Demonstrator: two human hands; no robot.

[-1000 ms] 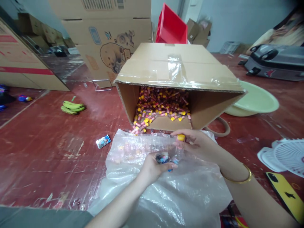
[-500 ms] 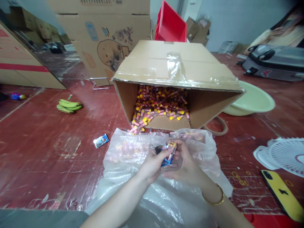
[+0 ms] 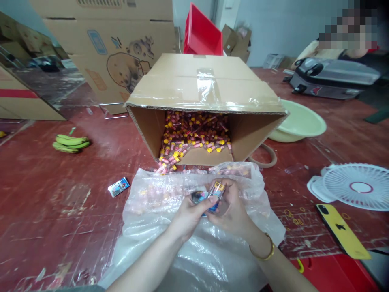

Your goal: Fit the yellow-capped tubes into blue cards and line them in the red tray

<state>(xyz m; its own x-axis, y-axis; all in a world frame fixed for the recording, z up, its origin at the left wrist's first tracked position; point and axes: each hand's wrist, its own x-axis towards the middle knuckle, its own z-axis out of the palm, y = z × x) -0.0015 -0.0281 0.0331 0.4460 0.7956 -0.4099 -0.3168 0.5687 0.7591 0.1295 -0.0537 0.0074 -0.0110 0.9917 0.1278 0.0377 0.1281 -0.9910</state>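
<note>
My left hand [image 3: 185, 213] is closed, its thumb pressed over some small blue-and-black printed packets [image 3: 199, 197]. Against them lies a small clear tube with a yellow cap [image 3: 218, 187], which the fingers of my right hand [image 3: 233, 209] close around from the right. Both hands meet above a translucent plastic sheet [image 3: 152, 239]. Beyond it, a cardboard box [image 3: 179, 83] lies on its side, its opening towards me, with many pink tubes with yellow caps [image 3: 196, 125] inside. Some spill over its front edge. A similar blue packet [image 3: 118, 187] rests on the floor to the left.
Green bananas [image 3: 71, 143] lie at left. To the right are a pale green basin [image 3: 299, 121], a white basket-like lid [image 3: 361, 186], a yellow phone [image 3: 343, 231] and a red container [image 3: 331, 271]. Behind stand a grey suitcase [image 3: 334, 77], a person and a red bin [image 3: 202, 34].
The view has turned slightly right, so the surroundings sit further left. Both hands stay together, and the yellow-capped tube is now tilted further over the packets.
</note>
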